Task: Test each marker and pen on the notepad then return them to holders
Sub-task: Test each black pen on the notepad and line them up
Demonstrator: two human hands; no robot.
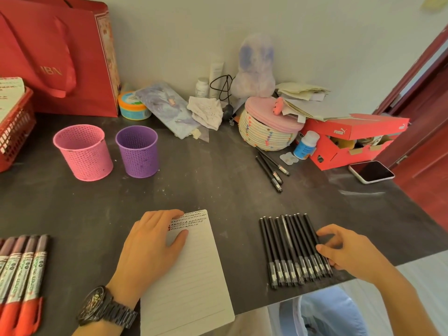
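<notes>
A lined notepad [191, 275] lies on the dark table in front of me, with rows of small ink marks at its top. My left hand [152, 251] rests flat on its upper left part. To the right lies a row of several black pens [291, 251], side by side. My right hand [344, 251] touches the rightmost pens, fingers curled around them, none lifted. Several red-capped markers [21, 267] lie at the left edge. A pink mesh holder [83, 151] and a purple mesh holder [138, 151] stand at the back left; I see nothing in them.
Three more black pens [272, 166] lie by a woven basket with a pink lid [269, 129]. A red shoebox [351, 139], a phone [372, 172], a small bottle [305, 144], a red bag [55, 57] and a red crate [14, 132] line the back and sides.
</notes>
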